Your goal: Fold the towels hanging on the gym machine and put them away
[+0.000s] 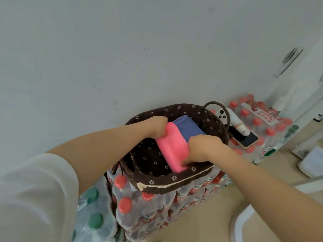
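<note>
Towels first: I see a folded pink towel (172, 147) inside the wicker basket (174, 186), lying right beside a folded blue towel (187, 126) that sits toward the wall side. My left hand (157, 126) grips the far end of the pink towel with curled fingers, and my right hand (201, 149) grips its near end, fingertips tucked down under the fold by the basket's front rim. Both hands are closed on that pink towel, one at each end.

The basket is dark brown with a brown liner printed with small white flowers, and a loop handle (218, 110) stands up at its right end. It rests on top of shrink-wrapped packs of red-capped bottles (125, 205). Green-capped bottles (95, 220) show at the lower left, partly behind my white sleeve (35, 198).

To the right of the basket, on another pack of red-capped bottles, lie a phone (248, 138) with a dark screen and a white game controller (222, 114). That pack carries a red label (267, 116) with white characters, too blurred for me to read. A plain pale wall (122, 49) fills the upper view.
</note>
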{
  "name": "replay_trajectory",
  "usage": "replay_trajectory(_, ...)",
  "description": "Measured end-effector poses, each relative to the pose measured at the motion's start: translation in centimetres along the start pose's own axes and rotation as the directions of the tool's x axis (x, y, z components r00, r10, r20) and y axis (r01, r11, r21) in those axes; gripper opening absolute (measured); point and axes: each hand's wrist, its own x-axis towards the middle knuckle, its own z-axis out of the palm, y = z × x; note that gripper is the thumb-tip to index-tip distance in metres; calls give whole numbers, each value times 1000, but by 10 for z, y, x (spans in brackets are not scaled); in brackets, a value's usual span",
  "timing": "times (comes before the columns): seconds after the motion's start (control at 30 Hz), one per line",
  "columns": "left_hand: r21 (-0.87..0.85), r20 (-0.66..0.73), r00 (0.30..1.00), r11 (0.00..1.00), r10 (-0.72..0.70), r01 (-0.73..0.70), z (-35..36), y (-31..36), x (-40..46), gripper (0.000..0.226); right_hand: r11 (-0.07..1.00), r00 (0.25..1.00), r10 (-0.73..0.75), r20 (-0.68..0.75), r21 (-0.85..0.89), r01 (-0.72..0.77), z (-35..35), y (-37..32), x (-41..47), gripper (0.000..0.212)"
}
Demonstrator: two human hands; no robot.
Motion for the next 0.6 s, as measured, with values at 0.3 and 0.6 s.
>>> replay_trajectory(0.3,282,-166,957,919,-238,277,15,9,-2,38,989,998,-39,-49,-143,32,-3,-11,8,52)
replay_trajectory(0.6,-289,-579,754,943,-310,166,-7,19,-134,25,784,510,-539,-671,-177,595,1,-15,-64,44)
